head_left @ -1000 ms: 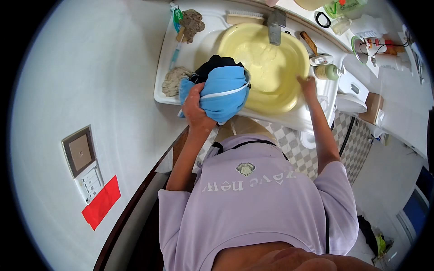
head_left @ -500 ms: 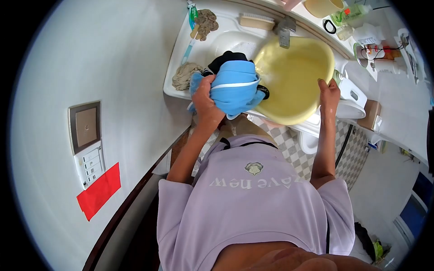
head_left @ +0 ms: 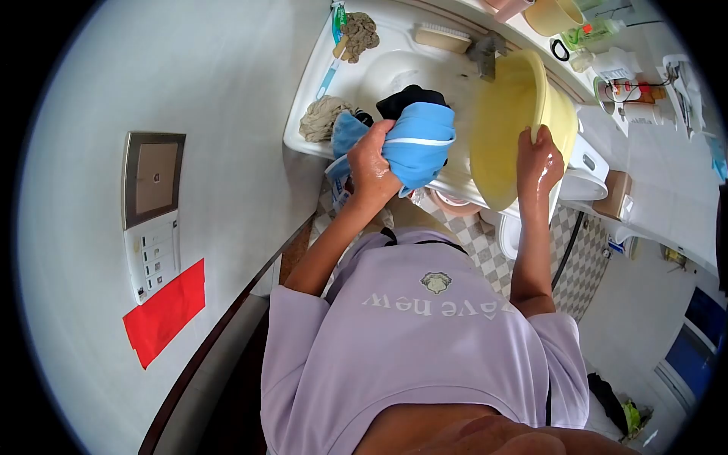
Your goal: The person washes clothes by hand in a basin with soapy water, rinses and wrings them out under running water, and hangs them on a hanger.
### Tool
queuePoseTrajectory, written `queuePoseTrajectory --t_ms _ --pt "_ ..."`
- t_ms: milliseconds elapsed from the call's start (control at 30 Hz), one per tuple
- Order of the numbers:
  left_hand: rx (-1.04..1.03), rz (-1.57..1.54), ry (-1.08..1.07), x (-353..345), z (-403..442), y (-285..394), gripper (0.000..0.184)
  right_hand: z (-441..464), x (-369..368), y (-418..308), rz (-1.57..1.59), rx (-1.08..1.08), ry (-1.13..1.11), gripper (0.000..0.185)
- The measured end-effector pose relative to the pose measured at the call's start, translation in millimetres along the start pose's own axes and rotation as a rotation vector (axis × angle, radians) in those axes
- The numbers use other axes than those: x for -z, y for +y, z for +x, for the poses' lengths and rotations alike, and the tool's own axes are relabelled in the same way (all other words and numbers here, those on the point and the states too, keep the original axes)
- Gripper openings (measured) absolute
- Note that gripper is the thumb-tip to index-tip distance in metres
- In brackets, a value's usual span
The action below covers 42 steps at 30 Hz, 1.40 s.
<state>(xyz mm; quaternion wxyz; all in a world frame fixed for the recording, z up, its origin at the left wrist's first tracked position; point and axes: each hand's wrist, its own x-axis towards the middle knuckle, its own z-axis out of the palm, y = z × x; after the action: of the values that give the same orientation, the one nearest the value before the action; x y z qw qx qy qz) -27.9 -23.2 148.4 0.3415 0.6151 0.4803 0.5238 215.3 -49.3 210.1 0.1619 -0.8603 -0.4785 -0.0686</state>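
Left hand grips blue cloth by the sink's near edge, fingers curled — right hand pinches the tipped yellow tub's rim, right end.

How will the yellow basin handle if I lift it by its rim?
The yellow basin is probably light for its size: the right hand alone holds it tilted. That hand glistens wet, so the smooth rim may slip. Gripped at one side only, it would likely swing or tip further.

hands 2 | blue-black bundle 1 | yellow basin 1 | beige wads 2
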Motion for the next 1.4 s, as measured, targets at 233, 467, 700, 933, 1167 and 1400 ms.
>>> queuePoseTrajectory --t_ms 233,467,700,933,1167,1400 --pt "-0.010 0.065 0.001 0 4 8 0.042 -7 -1 19 0.033 0.020 0.070 0.025" --pt "-0.081 0.116 0.071 13 43 56 0.047 21 -33 96 1.032 -0.334 -0.116 0.014" --pt "-0.200 0.031 0.012 9 80 123 0.050 17 -140 163 1.497 -0.563 -0.373 0.027" --pt "-0.415 0.105 -0.203 -56 79 98 0.050 20 -189 160 1.359 -0.524 -0.593 0.033" --pt "-0.097 0.551 -0.710 -145 59 -38 0.048 23 -197 173 1.176 -0.536 -0.637 0.027" --pt "0.057 0.556 -0.952 -167 45 -111 0.054 12 -259 211 0.773 -0.344 -0.523 0.036"
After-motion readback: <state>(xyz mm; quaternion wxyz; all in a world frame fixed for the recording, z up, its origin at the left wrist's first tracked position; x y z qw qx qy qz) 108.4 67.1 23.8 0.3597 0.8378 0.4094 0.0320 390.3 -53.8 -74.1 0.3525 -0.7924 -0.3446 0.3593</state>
